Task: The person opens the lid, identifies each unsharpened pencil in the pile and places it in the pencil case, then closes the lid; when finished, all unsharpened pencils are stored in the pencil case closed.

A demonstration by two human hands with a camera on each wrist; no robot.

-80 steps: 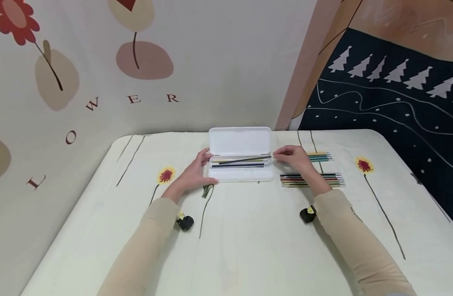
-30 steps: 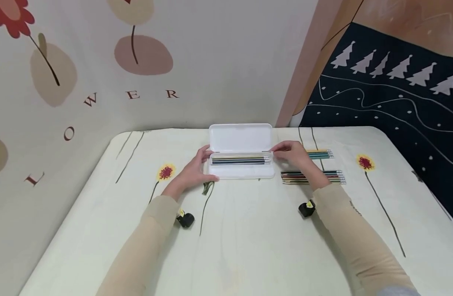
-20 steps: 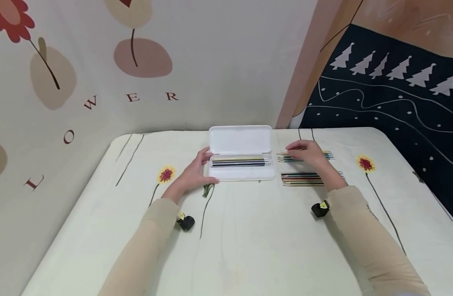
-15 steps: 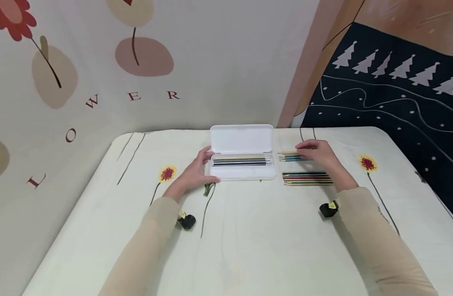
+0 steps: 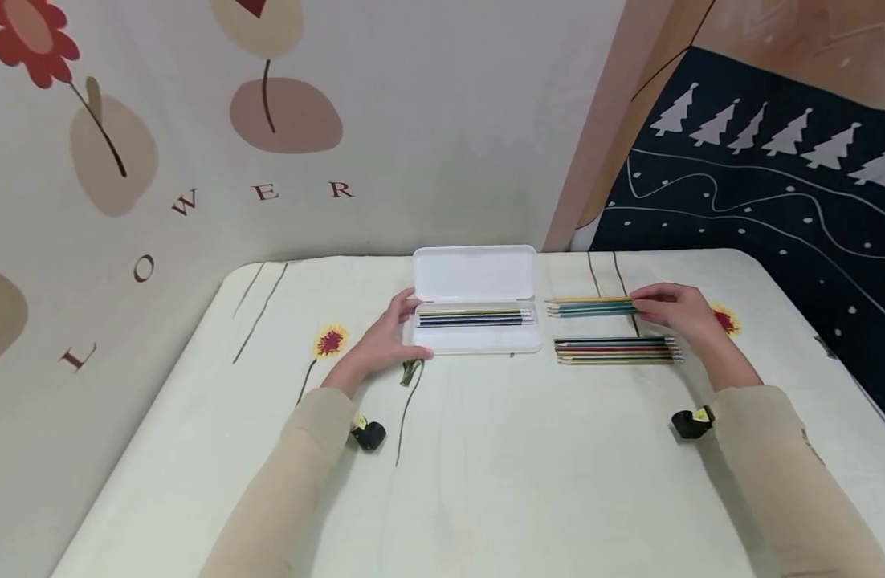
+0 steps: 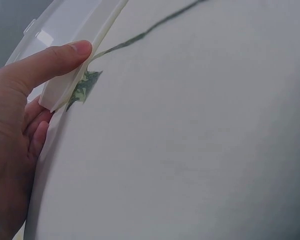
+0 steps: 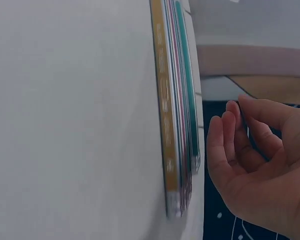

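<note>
A white pencil case [image 5: 479, 340] stands at the back middle with its lid [image 5: 475, 273] raised. Several pencils [image 5: 475, 319] lie inside, lengthwise. My left hand [image 5: 381, 341] grips the case's left end; in the left wrist view the thumb [image 6: 81, 48] presses its front edge, fingers behind. My right hand [image 5: 677, 313] hovers at the right ends of a row of yellow and teal pencils [image 5: 590, 308], covering those ends. In the right wrist view its fingers [image 7: 217, 137] are loosely bent, with nothing visible between them and the thumb.
A second row of pencils [image 5: 616, 351], dark green, red and gold, lies nearer, right of the case. A pale flower-print cloth [image 5: 522, 482] covers the table. A patterned wall [image 5: 428, 160] rises behind it, and dark tree-print fabric [image 5: 775, 193] hangs at right.
The right hand laid a dark pencil into the case, let go, then moved right along the yellow and teal row to its far ends. The left hand has stayed on the case.
</note>
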